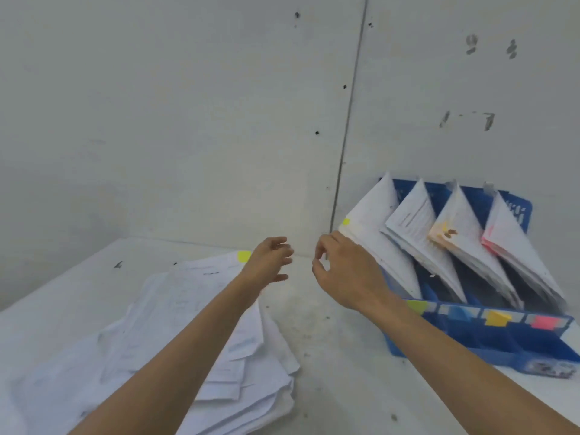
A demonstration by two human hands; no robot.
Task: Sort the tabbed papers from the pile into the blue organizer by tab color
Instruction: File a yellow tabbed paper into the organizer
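Head view: blue organizer [489, 346] sits on the white table [329, 365] at right, against the wall [188, 120]. It has four compartments, each with a leaning stack of papers. Front-edge labels left to right: yellow-green [416, 305], blue [458, 312], yellow [497, 318], pink [543, 321]. Leftmost stack [370, 221] shows a yellow tab [346, 221] at its corner. Third stack [461, 227] has orange at the edge, fourth stack [514, 240] pink. Second stack [414, 221]: tab colour not visible.

Right hand [345, 277] is at the leftmost stack, with upper fingertips touching its lower-left edge. Thumb and index curl into a loop below that. Too blurred to say whether it pinches a sheet or only touches.

Left hand [270, 262] hovers over the far corner of the pile [204, 324], fingers loosely curled, holding nothing. The pile lies loose and uneven on the table at left, well apart from the organizer. Top sheet's yellow tab [244, 255] sticks out just beside the left wrist.
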